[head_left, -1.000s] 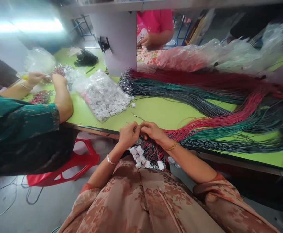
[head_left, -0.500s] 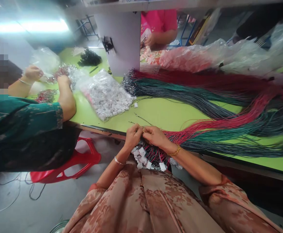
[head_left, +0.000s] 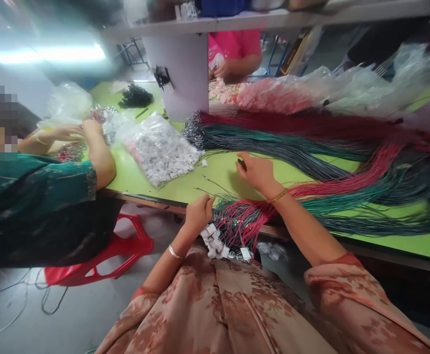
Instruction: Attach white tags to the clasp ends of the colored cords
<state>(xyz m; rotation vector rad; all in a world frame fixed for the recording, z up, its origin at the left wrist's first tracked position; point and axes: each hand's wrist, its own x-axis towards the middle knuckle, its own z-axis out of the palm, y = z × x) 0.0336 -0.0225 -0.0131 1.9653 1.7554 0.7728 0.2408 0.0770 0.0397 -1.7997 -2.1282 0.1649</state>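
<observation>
At the table's front edge, my left hand (head_left: pixel 199 214) is closed in a pinch; whatever lies between its fingertips is hidden. Red, green and black wires (head_left: pixel 242 216) hang over the edge beside it, with white plastic connectors (head_left: pixel 215 241) below, close to my clothing. My right hand (head_left: pixel 256 172) is raised over the table with its fingers curled together, and a dark spot between them cannot be made out. Under my right wrist runs a long bundle of red wires (head_left: pixel 333 184). Two thin dark wires with bare tips (head_left: pixel 209 181) lie ahead of my left hand.
A clear bag of white connectors (head_left: pixel 165 152) lies on the green table (head_left: pixel 174 191). Behind are more wire bundles (head_left: pixel 292 140) and a bag of pink pieces (head_left: pixel 281 96). A co-worker's arm (head_left: pixel 100 152) is at the left, near a red stool (head_left: pixel 134 241). A white upright panel (head_left: pixel 185 73) stands behind.
My right hand has parted from my left and moved forward over the table. My left hand stays pinched near the edge. The co-worker's hands at the left have shifted.
</observation>
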